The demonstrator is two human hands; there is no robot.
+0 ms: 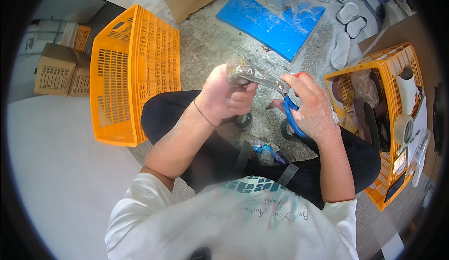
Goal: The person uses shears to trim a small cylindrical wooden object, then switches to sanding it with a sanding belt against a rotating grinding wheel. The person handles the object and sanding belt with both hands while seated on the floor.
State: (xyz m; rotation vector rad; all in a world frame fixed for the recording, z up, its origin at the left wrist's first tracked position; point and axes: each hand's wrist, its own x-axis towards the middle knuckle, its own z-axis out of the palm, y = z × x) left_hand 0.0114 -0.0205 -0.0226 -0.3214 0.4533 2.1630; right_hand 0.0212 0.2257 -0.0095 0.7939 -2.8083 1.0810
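Observation:
My left hand (220, 96) is closed around a small rounded, shiny grey-brown object (237, 74), held up above my knees. What it is made of I cannot make out. In my right hand (315, 108) is a pair of scissors (271, 83) with blue and red handles. Its blades stand apart and point left, their tips at the object in my left hand. One blade lies across its lower side, just above my curled fingers.
An orange plastic crate (112, 115) stands on its side at left. At right, another orange crate (381, 68) holds plastic bags and dark curved pieces, with a tape roll (403, 129) on it. A dusty blue board (262, 24) lies ahead, beside white shoes (340, 49). Cardboard boxes (56, 68) sit far left.

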